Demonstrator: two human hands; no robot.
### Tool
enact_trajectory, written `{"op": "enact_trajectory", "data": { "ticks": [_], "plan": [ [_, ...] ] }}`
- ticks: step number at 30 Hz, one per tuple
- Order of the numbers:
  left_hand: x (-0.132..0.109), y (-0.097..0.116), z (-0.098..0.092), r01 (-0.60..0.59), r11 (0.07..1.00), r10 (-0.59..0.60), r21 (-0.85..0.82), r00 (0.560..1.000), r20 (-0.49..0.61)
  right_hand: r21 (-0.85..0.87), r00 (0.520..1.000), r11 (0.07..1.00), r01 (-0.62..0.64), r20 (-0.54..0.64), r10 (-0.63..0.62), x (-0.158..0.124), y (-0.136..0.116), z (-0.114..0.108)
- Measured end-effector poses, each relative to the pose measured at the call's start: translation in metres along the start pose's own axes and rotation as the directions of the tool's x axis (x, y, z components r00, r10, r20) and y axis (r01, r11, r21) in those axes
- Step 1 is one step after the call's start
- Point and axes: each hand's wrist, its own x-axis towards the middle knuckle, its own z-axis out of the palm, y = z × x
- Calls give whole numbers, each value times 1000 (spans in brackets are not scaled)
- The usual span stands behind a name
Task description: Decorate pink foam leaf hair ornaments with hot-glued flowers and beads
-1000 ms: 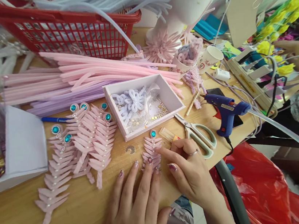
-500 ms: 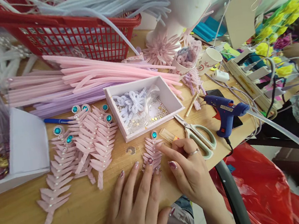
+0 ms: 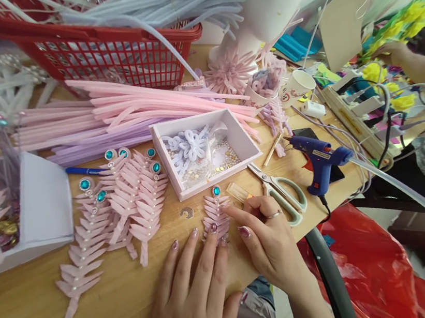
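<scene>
A pink pipe-cleaner feather [image 3: 215, 213] with a blue-green gem at its top and pearls down its middle lies on the wooden table. My left hand [image 3: 198, 286] rests flat with fingers spread, and its middle fingertips press on the feather's lower end, hiding part of it. From the other side, my right hand [image 3: 272, 242] touches the feather's right edge with a stretched index finger. Its thumb is apart and the other fingers are curled, with nothing held. Several similar finished-looking feathers [image 3: 146, 204] with gems lie to the left.
Behind the feather stands a white box [image 3: 185, 188] of beads and a lilac flower. Scissors [image 3: 283, 191] and a blue glue gun [image 3: 320, 158] lie right. A red basket [image 3: 104, 53], pink pipe cleaners [image 3: 142, 98] and a power strip [image 3: 355, 114] stand farther back. Another person's arm [image 3: 415, 64] reaches toward yellow flowers.
The feather's gem end has tilted slightly left under my hands. My hands stay nearly in place. At the right, the other person's hand has moved back to the yellow flowers.
</scene>
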Motion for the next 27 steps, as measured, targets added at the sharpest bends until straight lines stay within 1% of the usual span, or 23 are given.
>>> {"op": "enact_trajectory", "data": {
  "ticks": [5, 7, 9, 10, 11, 12, 13, 14, 15, 16, 17, 18, 19, 21, 22, 23, 24, 25, 26, 27],
  "plan": [
    [-1, 0, 0, 1, 1000, -1, -2, 1000, 7, 8, 1000, 1000, 2, 4, -2, 2, -1, 0],
    [-1, 0, 0, -1, 1000, 1, -4, 1000, 7, 31, 1000, 999, 10, -14, -9, 3, -2, -1],
    [-2, 0, 0, 7, 1000, -7, -16, 1000, -6, 84, 998, 996, 20, -69, -15, 0, 0, -2],
    [-2, -1, 0, 11, 1000, -11, -24, 1000, -16, 102, 993, 995, 17, -122, -5, -3, 3, -3],
    [-2, -1, 1, 15, 999, -16, -32, 1000, -26, 101, 979, 995, -1, -204, 22, -7, 8, -5],
    [-2, -1, 2, 17, 999, -18, -39, 999, -34, 79, 947, 996, -46, -313, 69, -11, 15, -7],
    [-2, -2, 3, 13, 999, -14, -43, 999, -39, 49, 888, 991, -128, -438, 136, -15, 24, -10],
    [-1, -2, 3, 8, 999, -10, -47, 999, -43, 27, 799, 970, -241, -561, 214, -18, 34, -15],
    [-1, -3, 4, 4, 999, -6, -52, 999, -50, 27, 689, 930, -367, -663, 292, -20, 45, -20],
    [-1, -3, 4, 1, 998, -5, -62, 998, -60, 50, 587, 871, -488, -720, 370, -20, 56, -26],
    [-2, -3, 4, -1, 997, -4, -73, 997, -71, 67, 519, 808, -585, -735, 437, -18, 66, -32],
    [-2, -3, 3, -5, 996, -2, -85, 996, -86, 66, 499, 760, -647, -717, 487, -14, 76, -39],
    [-3, -3, 2, -12, 995, 1, -99, 994, -105, 42, 522, 736, -676, -678, 518, -8, 85, -45],
    [-6, -3, 0, -27, 991, 10, -129, 991, -135, 1, 613, 743, -670, -564, 554, 6, 99, -56],
    [-7, -2, -1, -32, 990, 12, -141, 990, -141, -1, 648, 749, -663, -502, 573, 14, 105, -59],
    [-9, -2, -2, -32, 988, 11, -149, 990, -140, 10, 663, 744, -668, -447, 601, 21, 110, -61],
    [-10, -1, -2, -30, 988, 10, -153, 991, -132, 22, 659, 728, -685, -405, 633, 27, 114, -62],
    [-10, -1, -2, -33, 988, 14, -150, 992, -123, 30, 645, 707, -707, -384, 661, 31, 117, -63],
    [-10, -1, -3, -42, 989, 25, -143, 992, -121, 36, 634, 697, -716, -384, 671, 33, 119, -63],
    [-10, -1, -3, -60, 989, 42, -137, 991, -128, 49, 633, 700, -712, -386, 671, 33, 118, -62]
  ]
}}
